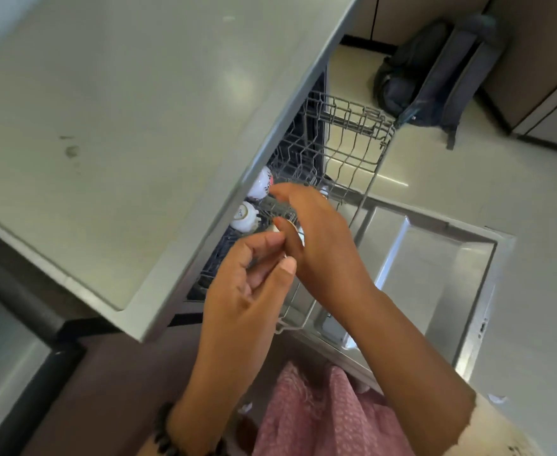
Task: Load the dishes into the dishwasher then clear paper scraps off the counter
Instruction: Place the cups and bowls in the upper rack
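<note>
A kitchen: pale counter (112,126) above an open dishwasher (435,274) holding cups (244,216).

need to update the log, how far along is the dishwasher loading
Partly done: two white patterned cups already sit in the pulled-out grey wire rack above the open steel dishwasher door. In hand: the left hand and right hand meet over the rack around a small, mostly hidden white piece. No paper scraps show on the visible grey counter.

left hand (244,287) loosely curled, right hand (319,245) reaching forward
</note>
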